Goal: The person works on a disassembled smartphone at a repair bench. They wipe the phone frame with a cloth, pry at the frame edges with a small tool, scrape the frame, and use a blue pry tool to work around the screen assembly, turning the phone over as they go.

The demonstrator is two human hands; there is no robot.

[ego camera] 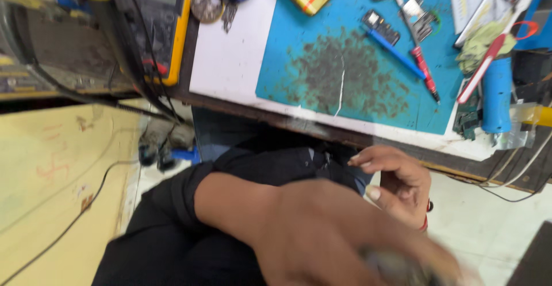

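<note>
From the head camera, both hands are low, in front of the lap and below the table (230,61) edge. The left hand (339,246) is big, close and blurry. It reaches across the lap with its back up. Its fingers curl down around a small grey thing (397,269) at the bottom edge. The thing is too blurry to tell what it is. The right hand (397,185) is just behind it, near the table edge. Its fingers are bent loosely and half open, and it holds nothing that can be seen. A red band is on its wrist.

There are two hands. On the table lies one blue mat (356,67) with a dark dirty patch. On the mat lie one blue pen (397,53) and one red screwdriver (425,73), just beside each other. One yellow meter (161,21) stands at the left with black wires hanging down. One blue tube (497,93) lies at the right. The blurry left hand hides most of the lap.
</note>
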